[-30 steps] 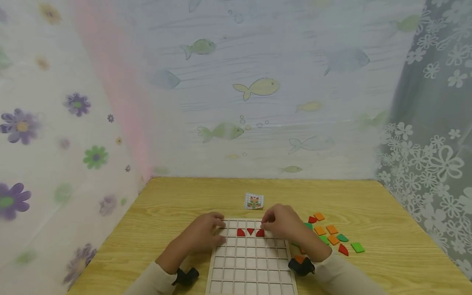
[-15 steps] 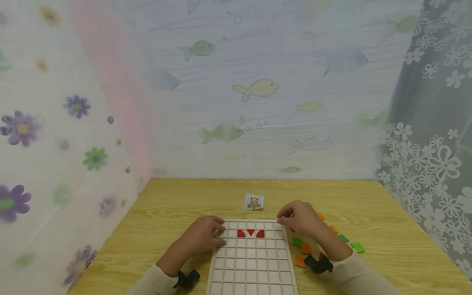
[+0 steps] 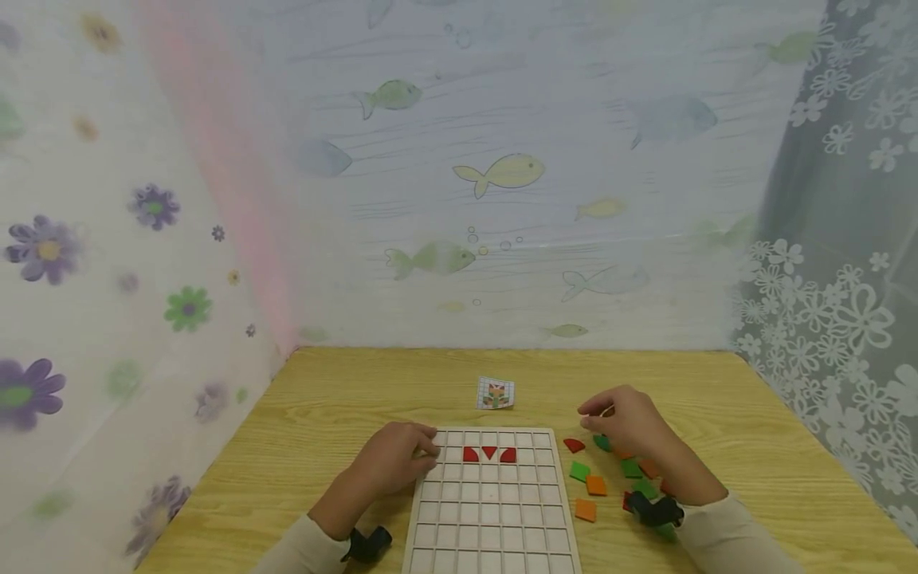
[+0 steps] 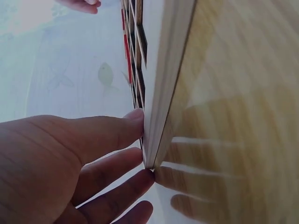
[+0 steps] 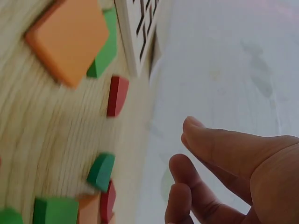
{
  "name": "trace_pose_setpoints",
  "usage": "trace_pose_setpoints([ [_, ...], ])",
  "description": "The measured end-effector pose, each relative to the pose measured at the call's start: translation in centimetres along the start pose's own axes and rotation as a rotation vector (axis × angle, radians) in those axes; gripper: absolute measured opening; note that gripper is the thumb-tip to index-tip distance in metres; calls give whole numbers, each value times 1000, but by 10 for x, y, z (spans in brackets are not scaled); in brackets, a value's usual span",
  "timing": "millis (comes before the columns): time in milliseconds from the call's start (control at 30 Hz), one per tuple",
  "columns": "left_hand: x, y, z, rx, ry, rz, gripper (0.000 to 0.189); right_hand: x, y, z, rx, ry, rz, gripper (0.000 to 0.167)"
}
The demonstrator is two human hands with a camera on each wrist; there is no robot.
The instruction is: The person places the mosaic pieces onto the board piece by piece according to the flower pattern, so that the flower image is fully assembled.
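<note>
A pale wooden grid board (image 3: 489, 514) lies on the table, with two red quarter-circle tiles and a red triangle tile (image 3: 489, 453) in one row near its far end. My left hand (image 3: 390, 458) rests at the board's far left corner; in the left wrist view its thumb and fingertips touch the board's edge (image 4: 163, 70). Over the loose tiles right of the board hovers my right hand (image 3: 627, 418), fingers loosely bent with nothing between them. Below it lie a red quarter-circle tile (image 5: 117, 95) and a dark green tile (image 5: 101, 171). The forearm hides some tiles.
A small printed pattern card (image 3: 496, 393) lies just beyond the board. Near the board's right edge are a green tile (image 3: 579, 472) and an orange square tile (image 3: 596, 485). Patterned sheets (image 3: 502, 239) hang behind and beside the table.
My right hand has moved right, from beside the right red quarter-circle on the board to above the loose tiles. My left hand has stayed at the board's corner.
</note>
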State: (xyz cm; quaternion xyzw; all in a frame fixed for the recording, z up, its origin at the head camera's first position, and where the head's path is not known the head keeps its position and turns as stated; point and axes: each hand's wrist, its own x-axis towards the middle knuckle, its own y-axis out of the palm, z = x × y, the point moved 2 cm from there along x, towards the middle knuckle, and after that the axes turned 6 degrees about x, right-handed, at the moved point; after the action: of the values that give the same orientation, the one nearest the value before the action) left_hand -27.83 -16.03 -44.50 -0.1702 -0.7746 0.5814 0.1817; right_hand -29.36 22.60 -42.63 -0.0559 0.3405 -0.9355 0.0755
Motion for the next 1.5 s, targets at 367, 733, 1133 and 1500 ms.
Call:
trace_pose_setpoints([
  [367,3,2,-3,102,24,-65,8,-3,-33,-34,9,44,-6,27],
  [733,3,3,-7,121,20,-118,6,-1,-42,-56,-5,56,46,33],
  [1133,0,0,-10,146,0,-135,5,4,-39,-59,22,101,77,35],
  [1500,0,1,-12,169,-31,-119,5,4,-36,-58,-32,90,73,35],
])
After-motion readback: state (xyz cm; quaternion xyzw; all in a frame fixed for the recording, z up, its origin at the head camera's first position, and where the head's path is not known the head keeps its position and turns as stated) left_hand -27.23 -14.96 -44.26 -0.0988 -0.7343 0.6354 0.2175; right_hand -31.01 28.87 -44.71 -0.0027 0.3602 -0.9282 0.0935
